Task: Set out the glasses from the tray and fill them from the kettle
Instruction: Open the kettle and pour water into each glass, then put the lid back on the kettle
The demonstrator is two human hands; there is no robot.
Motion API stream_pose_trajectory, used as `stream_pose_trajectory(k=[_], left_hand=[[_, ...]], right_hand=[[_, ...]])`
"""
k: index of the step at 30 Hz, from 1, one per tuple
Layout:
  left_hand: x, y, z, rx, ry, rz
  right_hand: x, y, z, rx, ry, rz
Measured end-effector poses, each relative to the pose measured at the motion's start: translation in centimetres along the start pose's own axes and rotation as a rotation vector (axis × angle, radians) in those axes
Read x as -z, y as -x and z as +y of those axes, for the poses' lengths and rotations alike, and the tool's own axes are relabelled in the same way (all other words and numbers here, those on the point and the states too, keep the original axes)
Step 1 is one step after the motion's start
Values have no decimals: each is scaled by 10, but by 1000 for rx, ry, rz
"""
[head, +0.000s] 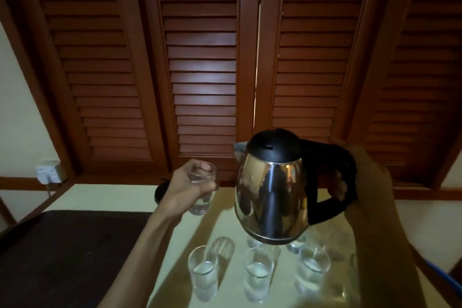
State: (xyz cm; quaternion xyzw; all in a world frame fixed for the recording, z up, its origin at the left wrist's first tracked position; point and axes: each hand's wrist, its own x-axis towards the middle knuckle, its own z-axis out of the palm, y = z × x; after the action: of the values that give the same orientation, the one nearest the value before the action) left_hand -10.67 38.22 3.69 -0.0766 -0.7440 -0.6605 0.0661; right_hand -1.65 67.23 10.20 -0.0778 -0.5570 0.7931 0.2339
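My right hand [367, 177] grips the black handle of a steel kettle [272, 197] with a black lid, held in the air above the table, spout pointing left. My left hand [192, 185] is wrapped around a clear glass [201, 202], lifted just left of the spout. On the pale tabletop [225, 230] below stand several clear glasses; three in the front row [203, 272], [257, 274], [312, 270] hold some water. More glasses behind them are partly hidden by the kettle.
A dark tray [70, 252] lies on the left of the table. The kettle's black base [161, 192] sits at the back, partly behind my left wrist. Brown louvered shutters [200, 70] fill the wall behind; a wall socket [48, 171] is at far left.
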Motion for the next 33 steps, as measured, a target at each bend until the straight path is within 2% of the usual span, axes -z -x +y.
stream_pose_trajectory(k=[8, 16, 21, 28, 33], left_hand=[[5, -10, -77, 9, 4, -112], [-7, -11, -122, 70, 66, -225], [-18, -13, -134, 50, 12, -287], [-21, -8, -143, 104, 96, -232], [-19, -2, -140, 99, 84, -277]], right_hand=[[-22, 31, 12, 6, 82, 61], [-29, 33, 24, 25, 142, 134], [-31, 26, 37, 5, 165, 112], [-30, 15, 54, -84, 181, 111], [-31, 5, 56, -119, 167, 39]])
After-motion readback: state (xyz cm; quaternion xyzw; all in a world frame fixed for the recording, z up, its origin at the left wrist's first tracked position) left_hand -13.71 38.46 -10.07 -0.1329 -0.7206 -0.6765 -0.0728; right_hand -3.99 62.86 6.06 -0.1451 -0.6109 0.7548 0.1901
